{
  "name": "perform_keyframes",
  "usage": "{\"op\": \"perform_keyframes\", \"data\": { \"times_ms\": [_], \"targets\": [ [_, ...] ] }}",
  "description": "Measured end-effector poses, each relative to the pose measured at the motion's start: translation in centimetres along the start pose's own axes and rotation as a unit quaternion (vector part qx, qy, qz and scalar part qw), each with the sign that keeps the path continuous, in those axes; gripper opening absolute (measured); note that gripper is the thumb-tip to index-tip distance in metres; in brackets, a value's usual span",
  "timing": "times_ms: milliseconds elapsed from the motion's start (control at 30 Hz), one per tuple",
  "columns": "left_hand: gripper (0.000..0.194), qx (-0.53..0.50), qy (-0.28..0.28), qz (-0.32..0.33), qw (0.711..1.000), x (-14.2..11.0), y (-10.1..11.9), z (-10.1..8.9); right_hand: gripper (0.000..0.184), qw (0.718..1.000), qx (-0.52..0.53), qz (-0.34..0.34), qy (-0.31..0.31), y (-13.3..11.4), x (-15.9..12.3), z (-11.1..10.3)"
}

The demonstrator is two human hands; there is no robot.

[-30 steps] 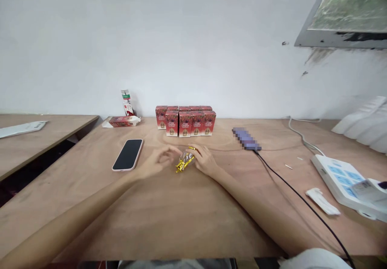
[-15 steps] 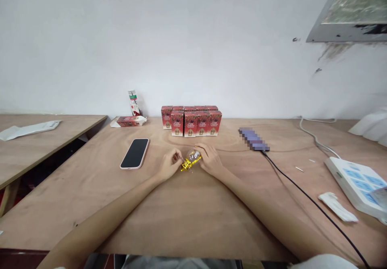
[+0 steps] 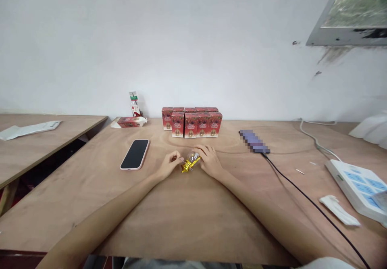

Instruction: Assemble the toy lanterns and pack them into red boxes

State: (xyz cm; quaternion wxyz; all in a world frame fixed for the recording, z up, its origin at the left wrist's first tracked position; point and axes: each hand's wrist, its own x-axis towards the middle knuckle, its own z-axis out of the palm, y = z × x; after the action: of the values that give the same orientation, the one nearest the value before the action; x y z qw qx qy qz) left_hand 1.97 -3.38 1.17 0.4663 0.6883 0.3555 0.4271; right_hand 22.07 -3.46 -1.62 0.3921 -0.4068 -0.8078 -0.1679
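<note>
A small clear, rounded ornament with shiny gold trim (image 3: 190, 164) lies tilted low over the wooden table, its gold end towards the left. My right hand (image 3: 211, 162) curls its fingers over the clear end and holds it from the right. On the other side my left hand (image 3: 169, 165) is closed in a pinch, fingertips right at the gold end. Something thin seems to show at those fingertips, too small to name. Behind both hands, red printed boxes (image 3: 191, 125) stand upright in two rows.
A phone with a pink edge (image 3: 134, 154) lies left of my hands. Another phone (image 3: 254, 141) at right trails a black cable (image 3: 290, 184). An opened red carton (image 3: 130, 121) lies near the wall. At far right are a white power strip (image 3: 347, 184) and a crumpled white strip (image 3: 339, 210).
My left hand, apart from the ornament a second ago with fingers reaching out, has come to its gold end and closed in a pinch. My right hand stays on the ornament. The view shifted slightly.
</note>
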Motion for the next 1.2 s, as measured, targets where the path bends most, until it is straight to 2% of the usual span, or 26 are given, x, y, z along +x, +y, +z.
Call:
{"op": "perform_keyframes", "data": {
  "times_ms": [167,233,433,567,667,767,833,967,1067,1200],
  "targets": [
    [0.036,-0.030,-0.023,-0.028,0.999,0.1,-0.1,0.1,0.047,0.998,0.017,-0.067,0.010,0.0,0.1,-0.1],
    [0.037,-0.038,-0.010,-0.027,0.999,0.1,-0.2,0.0,0.046,0.997,0.016,-0.071,0.001,0.0,0.1,-0.1],
    [0.035,-0.023,0.077,0.010,0.997,0.3,-1.0,-0.4,0.038,0.998,-0.009,0.052,0.019,0.0,0.1,0.0],
    [0.037,0.007,0.099,0.028,0.995,0.3,-0.9,-0.4,0.023,0.991,-0.020,0.121,0.045,0.3,0.2,0.2],
    [0.028,0.106,0.071,0.070,0.989,-0.2,-0.2,-0.2,0.017,0.989,-0.018,0.132,0.060,0.5,0.2,0.4],
    [0.015,0.263,0.004,0.109,0.958,-0.7,0.4,0.2,0.016,0.990,-0.005,0.126,0.061,0.6,0.2,0.5],
    [0.018,0.320,-0.048,0.118,0.939,-0.9,0.5,0.4,0.018,0.992,0.011,0.118,0.052,0.6,0.1,0.6],
    [0.030,0.338,-0.134,0.146,0.920,-0.7,0.1,0.5,0.018,0.995,0.032,0.086,0.028,0.6,-0.2,0.9],
    [0.030,0.331,-0.132,0.149,0.922,-0.8,-0.3,0.6,0.020,0.997,0.035,0.069,0.009,0.7,-0.4,1.1],
    [0.026,0.303,-0.112,0.128,0.937,-1.1,-0.5,0.6,0.021,0.996,0.049,0.080,-0.013,0.9,-0.5,1.2]
  ]
}}
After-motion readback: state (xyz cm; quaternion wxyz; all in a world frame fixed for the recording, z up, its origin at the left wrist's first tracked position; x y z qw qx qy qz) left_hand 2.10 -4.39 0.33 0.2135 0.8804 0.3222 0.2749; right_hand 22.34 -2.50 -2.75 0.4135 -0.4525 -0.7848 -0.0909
